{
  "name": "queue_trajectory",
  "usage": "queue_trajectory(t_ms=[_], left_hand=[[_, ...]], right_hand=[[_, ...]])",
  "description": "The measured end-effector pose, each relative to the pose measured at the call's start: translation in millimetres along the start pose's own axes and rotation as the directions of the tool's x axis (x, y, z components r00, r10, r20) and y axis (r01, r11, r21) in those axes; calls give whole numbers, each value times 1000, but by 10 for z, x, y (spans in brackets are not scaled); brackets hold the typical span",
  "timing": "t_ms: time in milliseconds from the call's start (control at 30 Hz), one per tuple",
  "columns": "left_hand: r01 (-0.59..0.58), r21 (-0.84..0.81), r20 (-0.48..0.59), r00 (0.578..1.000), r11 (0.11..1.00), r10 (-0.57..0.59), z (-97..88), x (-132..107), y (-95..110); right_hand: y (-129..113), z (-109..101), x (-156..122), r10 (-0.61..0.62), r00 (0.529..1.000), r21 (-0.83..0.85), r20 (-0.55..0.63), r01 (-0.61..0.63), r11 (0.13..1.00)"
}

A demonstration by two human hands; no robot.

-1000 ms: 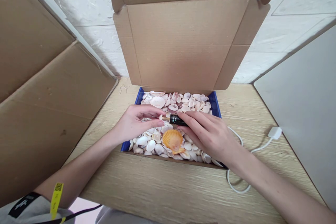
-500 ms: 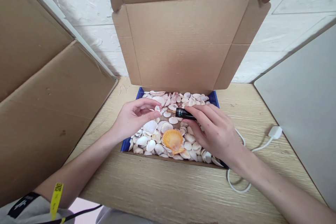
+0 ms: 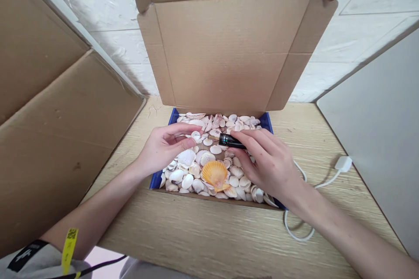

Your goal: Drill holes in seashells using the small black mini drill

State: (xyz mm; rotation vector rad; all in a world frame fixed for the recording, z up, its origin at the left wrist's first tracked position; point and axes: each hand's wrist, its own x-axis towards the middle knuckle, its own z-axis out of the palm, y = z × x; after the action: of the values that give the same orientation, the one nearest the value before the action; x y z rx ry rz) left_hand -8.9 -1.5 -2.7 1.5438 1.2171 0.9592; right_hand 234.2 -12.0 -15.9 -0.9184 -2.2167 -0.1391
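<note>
A shallow blue-lined cardboard box (image 3: 173, 118) full of pale seashells (image 3: 235, 124) lies in front of me, its lid (image 3: 225, 48) standing open at the back. A large orange scallop shell (image 3: 215, 174) rests among them near the front. My right hand (image 3: 266, 163) grips a small black tube (image 3: 229, 140) with a thin tip pointing left. My left hand (image 3: 166, 144) hovers over the shells at the left, fingers curled with thumb and fingertips pinched close to a small white shell (image 3: 195, 134) at the tube's tip.
The box sits on a light wood-grain tabletop (image 3: 209, 235). A big brown cardboard panel (image 3: 55, 109) leans along the left, a grey board (image 3: 379, 126) along the right. A white cable with a plug (image 3: 342, 165) lies right of the box. White wall behind.
Both hands moved from the middle of the box toward its back, carrying the black tube with them. The orange shell stayed put.
</note>
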Motion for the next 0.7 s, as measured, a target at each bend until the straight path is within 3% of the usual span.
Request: queue_trajectory(t_ms=[367, 700], left_hand=[[-41, 16, 13, 999, 999, 41, -3, -1, 2], [112, -19, 118, 987, 994, -109, 35, 8, 55]], right_hand=[[0, -1, -9, 1, 1000, -7, -12, -1, 1000], [6, -29, -50, -88, 986, -124, -145, 70, 990]])
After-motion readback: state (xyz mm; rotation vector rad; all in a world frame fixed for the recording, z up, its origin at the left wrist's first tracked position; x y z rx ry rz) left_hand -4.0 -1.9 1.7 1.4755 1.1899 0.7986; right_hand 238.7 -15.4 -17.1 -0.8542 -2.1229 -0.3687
